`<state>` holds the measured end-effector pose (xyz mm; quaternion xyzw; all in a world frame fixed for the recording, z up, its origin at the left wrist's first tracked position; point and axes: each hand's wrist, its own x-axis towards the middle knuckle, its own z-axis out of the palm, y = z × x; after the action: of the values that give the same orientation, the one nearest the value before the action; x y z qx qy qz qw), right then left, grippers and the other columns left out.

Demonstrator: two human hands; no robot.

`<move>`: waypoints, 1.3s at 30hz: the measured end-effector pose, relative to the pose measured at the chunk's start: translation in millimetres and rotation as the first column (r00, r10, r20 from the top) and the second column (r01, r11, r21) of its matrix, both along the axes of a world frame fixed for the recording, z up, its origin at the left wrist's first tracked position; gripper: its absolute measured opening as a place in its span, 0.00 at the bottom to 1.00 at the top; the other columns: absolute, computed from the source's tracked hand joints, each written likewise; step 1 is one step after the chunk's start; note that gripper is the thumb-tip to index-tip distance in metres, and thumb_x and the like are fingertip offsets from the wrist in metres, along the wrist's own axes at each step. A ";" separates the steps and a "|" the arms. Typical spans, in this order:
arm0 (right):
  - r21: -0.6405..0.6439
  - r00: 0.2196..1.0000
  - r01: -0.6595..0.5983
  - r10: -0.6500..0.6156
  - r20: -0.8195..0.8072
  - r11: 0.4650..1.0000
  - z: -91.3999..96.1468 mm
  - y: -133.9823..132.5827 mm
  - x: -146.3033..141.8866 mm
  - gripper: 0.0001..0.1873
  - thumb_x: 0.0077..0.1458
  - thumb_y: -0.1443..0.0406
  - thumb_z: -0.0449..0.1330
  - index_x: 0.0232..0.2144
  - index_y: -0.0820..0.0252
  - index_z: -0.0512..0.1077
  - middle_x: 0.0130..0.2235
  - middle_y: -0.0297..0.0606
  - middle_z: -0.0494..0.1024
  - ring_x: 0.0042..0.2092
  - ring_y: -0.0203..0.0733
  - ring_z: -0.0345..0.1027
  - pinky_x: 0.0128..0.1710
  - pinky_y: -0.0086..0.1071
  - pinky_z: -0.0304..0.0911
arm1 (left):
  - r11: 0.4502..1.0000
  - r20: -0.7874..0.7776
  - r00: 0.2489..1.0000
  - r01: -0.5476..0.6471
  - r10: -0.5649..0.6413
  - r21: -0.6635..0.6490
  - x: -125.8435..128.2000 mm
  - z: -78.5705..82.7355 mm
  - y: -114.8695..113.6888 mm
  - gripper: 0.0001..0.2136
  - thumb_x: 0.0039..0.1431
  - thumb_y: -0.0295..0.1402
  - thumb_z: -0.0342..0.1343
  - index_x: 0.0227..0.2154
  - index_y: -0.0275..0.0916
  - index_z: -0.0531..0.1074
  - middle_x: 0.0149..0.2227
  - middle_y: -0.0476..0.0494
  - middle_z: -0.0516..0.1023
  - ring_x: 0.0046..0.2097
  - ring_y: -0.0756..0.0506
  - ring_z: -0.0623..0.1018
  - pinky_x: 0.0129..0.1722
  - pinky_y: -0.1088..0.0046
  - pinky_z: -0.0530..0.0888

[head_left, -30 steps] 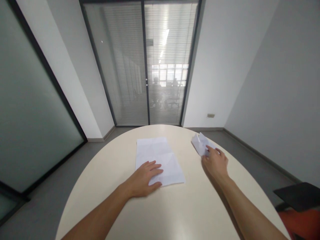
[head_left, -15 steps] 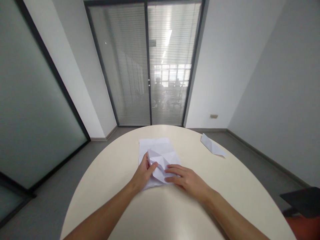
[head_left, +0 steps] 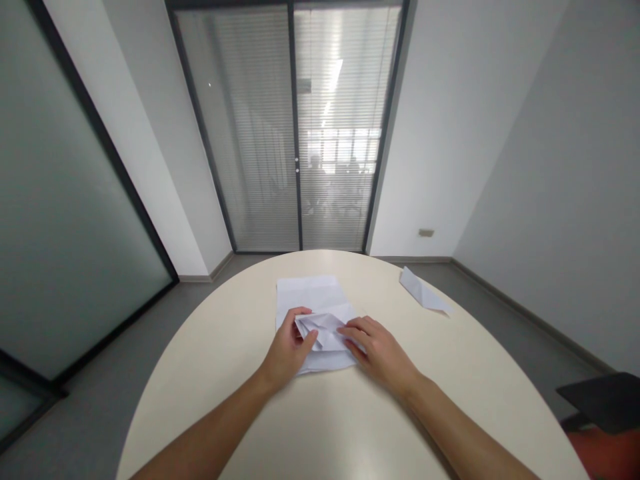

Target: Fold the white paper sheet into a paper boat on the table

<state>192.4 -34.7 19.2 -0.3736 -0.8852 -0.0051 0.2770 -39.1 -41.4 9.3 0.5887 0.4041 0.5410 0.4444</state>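
Note:
Between my two hands is a folded sheet of white paper (head_left: pixel 327 330), creased and partly raised in flaps. My left hand (head_left: pixel 290 345) grips its left end, thumb on top and fingers behind. At the right end, my right hand (head_left: pixel 373 343) pinches the edge between thumb and fingers; the fingertips partly cover it. Beneath the folded piece lies a flat stack of white paper sheets (head_left: pixel 307 290) on the table, showing behind and in front of it.
The round cream table (head_left: pixel 320 427) fills the foreground. Near its right rim lies another folded white paper (head_left: pixel 424 293). A chair with a black part and red seat (head_left: pixel 607 447) stands at the lower right. Beyond the table is a glass partition with blinds (head_left: pixel 300 133).
The folded paper has turned more level and its upper flap has come down. My right hand has moved slightly right and up to the paper's right end; my left hand keeps its hold.

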 end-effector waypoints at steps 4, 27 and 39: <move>-0.030 0.995 0.093 -0.092 0.027 0.995 -0.9 -1.2 -2.8 0.12 0.64 0.65 0.54 0.47 0.56 0.74 0.42 0.44 0.75 0.43 0.47 0.69 0.43 0.40 0.68 | 0.999 -0.074 0.997 0.016 -0.013 0.032 1.9 8.8 -6.6 0.15 0.59 0.34 0.60 0.48 0.42 0.67 0.42 0.45 0.74 0.39 0.46 0.75 0.40 0.73 0.72; -0.222 0.971 0.240 -0.233 0.058 0.945 -3.4 1.0 -2.6 0.05 0.62 0.68 0.55 0.39 0.58 0.71 0.39 0.39 0.76 0.42 0.43 0.70 0.44 0.34 0.63 | 0.999 -0.147 0.988 0.039 -0.042 -0.021 0.0 13.4 -4.9 0.15 0.61 0.41 0.55 0.47 0.39 0.68 0.39 0.45 0.75 0.40 0.45 0.76 0.41 0.69 0.73; -0.208 0.981 0.134 -0.159 -0.110 0.969 1.4 -1.0 1.8 0.09 0.67 0.63 0.47 0.41 0.56 0.67 0.37 0.38 0.76 0.37 0.41 0.70 0.38 0.33 0.62 | 0.967 -0.176 0.954 -0.227 0.244 0.111 -9.5 -7.8 14.2 0.20 0.64 0.43 0.53 0.55 0.40 0.63 0.52 0.38 0.75 0.56 0.41 0.73 0.57 0.60 0.67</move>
<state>194.2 -35.7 20.6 -0.4635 -0.8320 0.0866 0.2922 -48.6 -27.3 1.5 0.6041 0.4868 0.5498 0.3096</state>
